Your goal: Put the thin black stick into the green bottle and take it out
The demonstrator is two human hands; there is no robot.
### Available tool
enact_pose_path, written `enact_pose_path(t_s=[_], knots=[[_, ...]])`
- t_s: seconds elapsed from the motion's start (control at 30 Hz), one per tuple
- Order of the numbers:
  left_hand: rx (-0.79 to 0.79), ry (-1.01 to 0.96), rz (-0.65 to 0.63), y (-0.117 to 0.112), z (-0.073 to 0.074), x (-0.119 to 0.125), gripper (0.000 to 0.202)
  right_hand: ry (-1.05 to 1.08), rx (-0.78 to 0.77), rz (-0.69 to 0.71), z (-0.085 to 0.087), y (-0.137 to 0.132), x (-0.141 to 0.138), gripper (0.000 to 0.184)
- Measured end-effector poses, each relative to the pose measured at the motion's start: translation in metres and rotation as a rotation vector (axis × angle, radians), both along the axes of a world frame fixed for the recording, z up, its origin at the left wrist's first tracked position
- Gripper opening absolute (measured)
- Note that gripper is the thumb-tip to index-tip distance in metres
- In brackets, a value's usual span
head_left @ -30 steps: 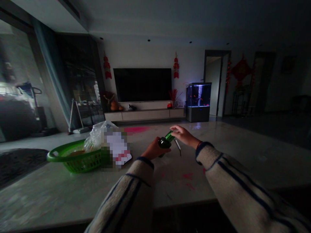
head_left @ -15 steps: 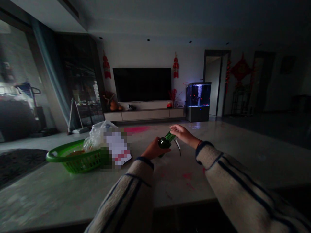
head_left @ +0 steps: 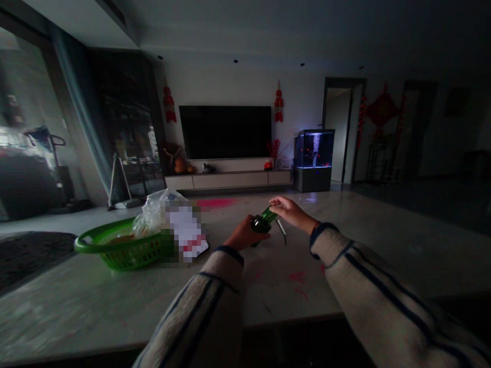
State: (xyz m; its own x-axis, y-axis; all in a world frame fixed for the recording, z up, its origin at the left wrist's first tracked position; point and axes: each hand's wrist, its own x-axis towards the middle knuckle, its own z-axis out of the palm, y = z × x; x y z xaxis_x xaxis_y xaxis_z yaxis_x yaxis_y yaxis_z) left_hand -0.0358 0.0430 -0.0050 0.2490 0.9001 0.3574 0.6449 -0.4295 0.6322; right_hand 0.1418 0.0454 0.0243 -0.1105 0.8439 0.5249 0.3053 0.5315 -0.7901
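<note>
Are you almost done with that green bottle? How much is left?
It looks early, though I can't tell for sure. Done: the green bottle is up off the counter. In hand: the left hand grips its body and the right hand holds its neck, with a thin pale strip beside it. Left: the plastic bag sits untouched in the green basket.

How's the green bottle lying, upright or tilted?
Tilted: the green bottle slants up from the left hand toward the right hand.
</note>
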Motion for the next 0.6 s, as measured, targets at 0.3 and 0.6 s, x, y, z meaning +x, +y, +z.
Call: enact_pose_path(t_s=[0.3,0.6], knots=[[0.001,0.0,-0.02,0.0026,-0.0004,-0.0014,0.065,-0.021,0.026,-0.011,0.0039,-0.0016,0.0029,0.024],[0.017,0.064,-0.006,0.0026,0.0008,-0.0022,0.065,-0.005,0.045,-0.011,0.0048,0.0,0.0054,0.022]])
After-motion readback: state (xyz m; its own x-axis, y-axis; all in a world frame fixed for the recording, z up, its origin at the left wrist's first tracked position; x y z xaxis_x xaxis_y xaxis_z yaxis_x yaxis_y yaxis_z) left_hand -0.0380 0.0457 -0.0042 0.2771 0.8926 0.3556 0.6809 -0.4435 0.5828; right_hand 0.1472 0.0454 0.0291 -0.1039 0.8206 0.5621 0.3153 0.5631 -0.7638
